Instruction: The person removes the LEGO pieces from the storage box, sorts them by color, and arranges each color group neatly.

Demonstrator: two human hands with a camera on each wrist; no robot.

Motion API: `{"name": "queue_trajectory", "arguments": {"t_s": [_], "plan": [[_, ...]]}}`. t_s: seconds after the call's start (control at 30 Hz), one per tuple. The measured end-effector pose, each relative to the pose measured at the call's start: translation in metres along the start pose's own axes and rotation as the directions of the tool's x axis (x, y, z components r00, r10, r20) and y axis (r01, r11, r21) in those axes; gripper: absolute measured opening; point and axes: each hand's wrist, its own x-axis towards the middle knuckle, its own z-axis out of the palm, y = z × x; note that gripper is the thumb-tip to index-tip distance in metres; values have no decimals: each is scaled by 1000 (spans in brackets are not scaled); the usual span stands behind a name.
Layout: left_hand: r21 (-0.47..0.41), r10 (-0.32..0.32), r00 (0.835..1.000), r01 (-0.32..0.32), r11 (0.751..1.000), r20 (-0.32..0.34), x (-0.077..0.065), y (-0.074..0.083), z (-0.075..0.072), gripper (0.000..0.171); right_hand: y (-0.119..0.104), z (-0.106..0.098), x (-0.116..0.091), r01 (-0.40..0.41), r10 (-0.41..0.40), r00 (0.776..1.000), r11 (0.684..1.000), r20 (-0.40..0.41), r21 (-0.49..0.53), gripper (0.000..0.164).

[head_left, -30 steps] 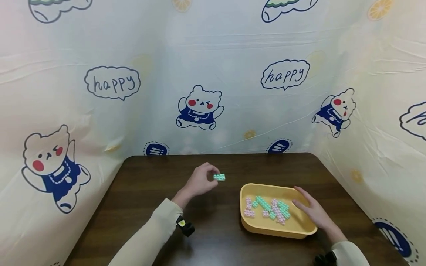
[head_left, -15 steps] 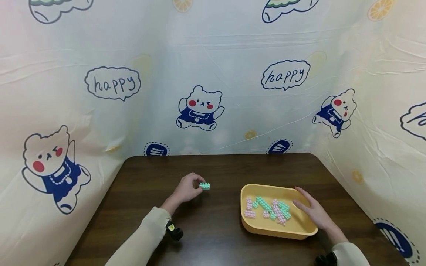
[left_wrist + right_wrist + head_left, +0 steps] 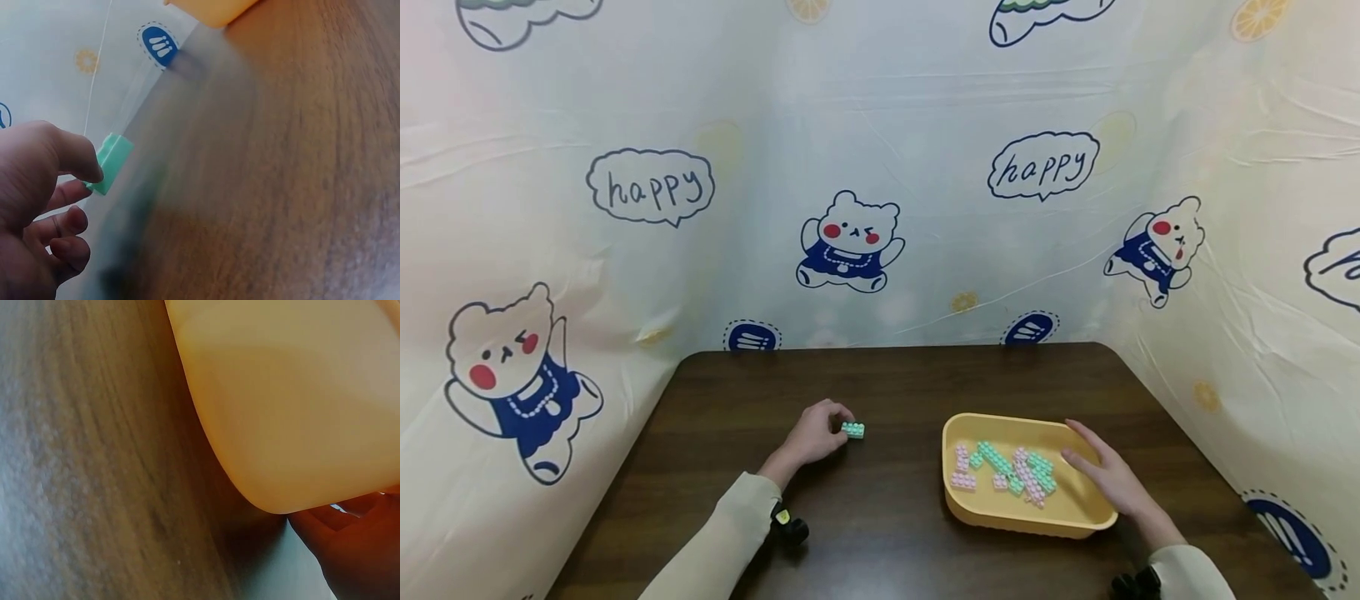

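Observation:
In the head view my left hand [image 3: 811, 435] pinches a mint-green toy building block [image 3: 853, 430] at the middle-left of the table, with the studs showing on top. The left wrist view shows the same block [image 3: 114, 164] between thumb and fingertips, the other fingers loosely bent. To the right, a yellow plastic bin [image 3: 1000, 518] holds several pink and green blocks [image 3: 1026, 477]. My right hand [image 3: 1108, 477] grips the bin's right wall, thumb over the rim on the inside. From the right wrist view the bin's side [image 3: 287, 412] hides most of those fingers.
A dark brown wooden table [image 3: 880, 550] carries everything. Behind it and along both sides hangs a pale curtain [image 3: 925, 100] printed with bears and lettering. Black wrist cameras are strapped at both cuffs.
My left hand has moved left and toward me with the green block, slowing in the last half second. The right hand and the bin have stayed in place.

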Motion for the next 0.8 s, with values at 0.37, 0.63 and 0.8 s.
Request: {"name": "queue_trajectory", "arguments": {"t_s": [0.37, 0.63, 0.8], "plan": [[28, -15, 1000, 14, 1000, 27, -1, -4, 3, 18, -5, -1, 1, -1, 1, 1000, 1000, -2, -3, 66], [52, -18, 999, 15, 999, 47, -1, -5, 4, 17, -1, 0, 0, 30, -30, 999, 999, -13, -13, 65], [50, -20, 998, 17, 999, 59, -1, -5, 4, 18, -2, 0, 0, 16, -16, 1000, 1000, -11, -8, 65]]}}
